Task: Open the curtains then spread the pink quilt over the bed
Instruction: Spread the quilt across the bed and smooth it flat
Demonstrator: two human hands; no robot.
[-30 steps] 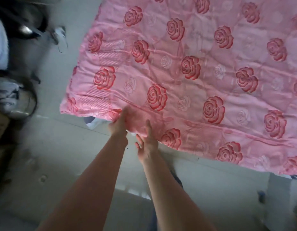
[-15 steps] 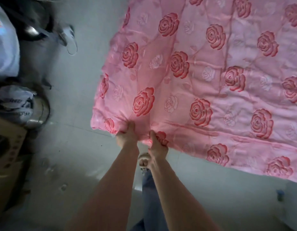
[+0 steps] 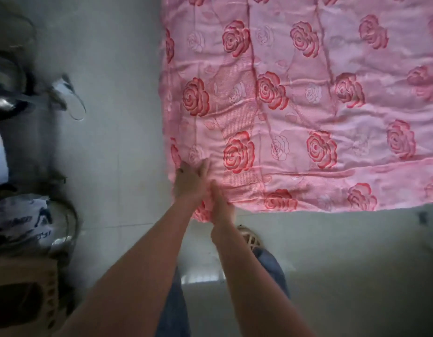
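Pink quilt (image 3: pixel 295 113) corner, gripped by both hands (image 3: pixel 201 183), now lies squarer, flatter.

both arms extended, left hand (image 3: pixel 190 182) and right hand (image 3: pixel 219 203) clenched together.

Quilted, faintly glossy cloth quilt (image 3: pixel 295 113) (rose-patterned)

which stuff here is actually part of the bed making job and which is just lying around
In the job:
pink quilt
left hand, grip on the quilt's near corner
right hand, grip on the same corner

Lying about:
printed bag
cardboard box
dark pot
sandal
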